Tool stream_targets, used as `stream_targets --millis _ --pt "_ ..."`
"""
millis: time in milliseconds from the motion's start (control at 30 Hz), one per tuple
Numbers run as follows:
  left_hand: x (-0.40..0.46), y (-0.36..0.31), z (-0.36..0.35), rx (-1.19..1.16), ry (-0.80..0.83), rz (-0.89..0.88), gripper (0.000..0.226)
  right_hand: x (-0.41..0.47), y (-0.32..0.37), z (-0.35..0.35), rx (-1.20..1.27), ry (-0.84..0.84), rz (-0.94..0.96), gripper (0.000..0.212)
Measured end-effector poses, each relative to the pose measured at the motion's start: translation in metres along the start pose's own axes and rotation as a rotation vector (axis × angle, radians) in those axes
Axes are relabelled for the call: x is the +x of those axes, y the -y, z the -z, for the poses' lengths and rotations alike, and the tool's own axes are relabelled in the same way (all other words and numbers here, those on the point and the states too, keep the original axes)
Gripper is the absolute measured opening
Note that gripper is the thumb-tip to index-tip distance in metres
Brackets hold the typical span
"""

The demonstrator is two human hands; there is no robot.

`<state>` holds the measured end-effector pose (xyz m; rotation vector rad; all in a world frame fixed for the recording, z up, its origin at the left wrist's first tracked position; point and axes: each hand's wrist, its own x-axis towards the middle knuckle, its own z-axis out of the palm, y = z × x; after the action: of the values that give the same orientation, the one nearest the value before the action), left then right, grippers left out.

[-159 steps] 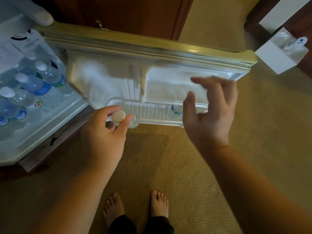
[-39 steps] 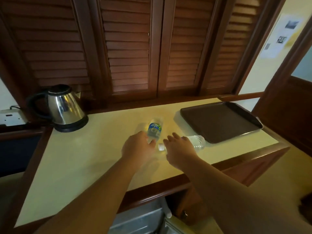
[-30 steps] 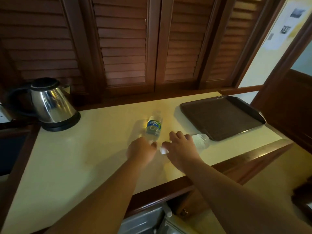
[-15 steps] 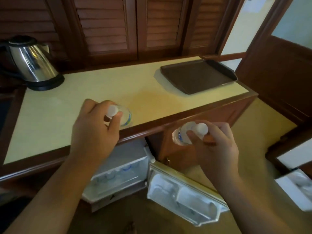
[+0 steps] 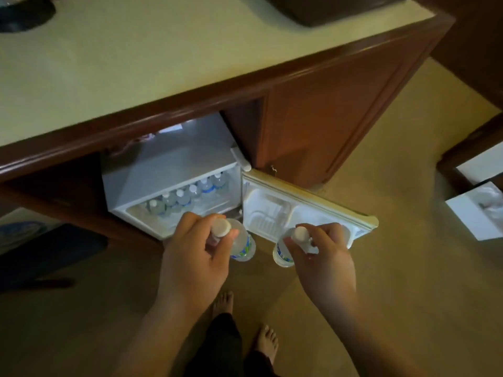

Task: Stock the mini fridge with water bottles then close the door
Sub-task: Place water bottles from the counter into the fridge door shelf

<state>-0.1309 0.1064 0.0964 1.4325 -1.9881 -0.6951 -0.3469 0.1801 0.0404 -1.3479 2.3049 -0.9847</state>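
Carrying step: left hand [image 5: 196, 248] and right hand [image 5: 321, 248] each clamp a bottle's neck before the open fridge [image 5: 168, 170]; next, lower them into the door [image 5: 307, 213] shelf.

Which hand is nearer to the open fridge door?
Right. The right hand, holding a bottle, overlaps the lower edge of the open fridge door. The left hand, with the other bottle, is left of the door, before the fridge opening.
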Motion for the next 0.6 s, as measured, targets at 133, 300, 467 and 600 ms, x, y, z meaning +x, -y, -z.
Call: stream_targets --millis 133,300,467,600 --pt "-0.007 0.039 -0.038 0.035 0.083 0.041 0.025 -0.010 -0.023 -0.048 -0.030 0.060 -0.079 0.028" --pt "0.005 0.094 -0.076 0.050 0.115 0.080 0.022 -0.008 -0.058 -0.114 -0.077 0.045 -0.182 0.026" --pt "0.019 0.147 -0.111 0.058 0.129 0.033 0.027 0.005 -0.104 -0.181 -0.073 0.094 -0.262 0.034" --pt "0.027 0.182 -0.135 0.049 0.141 -0.004 0.023 0.021 -0.132 -0.225 -0.133 0.051 -0.212 0.036"
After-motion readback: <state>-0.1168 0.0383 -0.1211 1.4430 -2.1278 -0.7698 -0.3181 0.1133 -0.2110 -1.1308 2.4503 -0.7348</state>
